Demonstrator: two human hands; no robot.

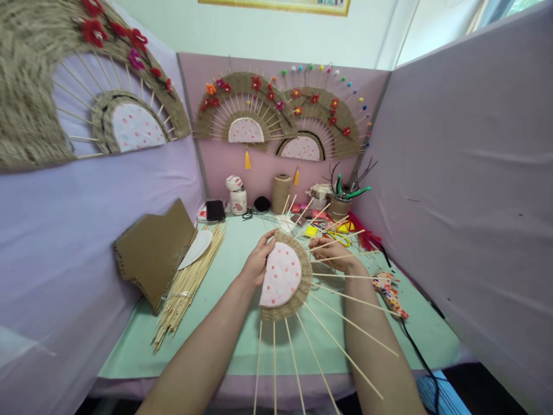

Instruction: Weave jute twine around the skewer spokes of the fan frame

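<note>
Left hand [260, 260] has the half-round fan piece [281, 276] pinched by its flat edge over the bench [231, 248], probably so the sticks [274, 369] can splay out freely on the curved side. Right hand [332, 250] is in among them near the twine rim [306, 276], fingers curled; can't tell if it's gripping anything. Spare stick bundle [185, 294] sits off left, likely so it's not in the way.

Pinkish-white half-disc [283, 275] (red-dotted), tan cord rim [306, 272].
</note>
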